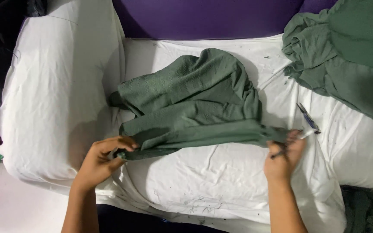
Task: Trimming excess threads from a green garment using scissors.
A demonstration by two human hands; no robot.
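Garment, dark green and knitted-looking, lies bunched on the white-covered desk in front of me, and I have it by both ends of its near edge. My left hand is curled shut on the left end of that edge, thumb over the fold. My right hand is closed on the right end; it also grips a small dark tool (a thread snip or clipper, I judge, though it is too hidden to be sure).

The near edge is pulled into a fairly straight band between my hands, so the long axis runs left to right across the desk, roughly parallel to my chest. The rest of the cloth humps up away from me, toward the purple surface at the back.

As to progress, I judge the piece is only stretched out for checking or trimming: the bulk is still rumpled and nothing looks folded or set aside. Thread scraps dot the sheet near me.

Just beyond my right hand lies a pen-like tool, apart from the cloth. Farther right sits a heap of the same green fabric. A white cushion stands on the left.
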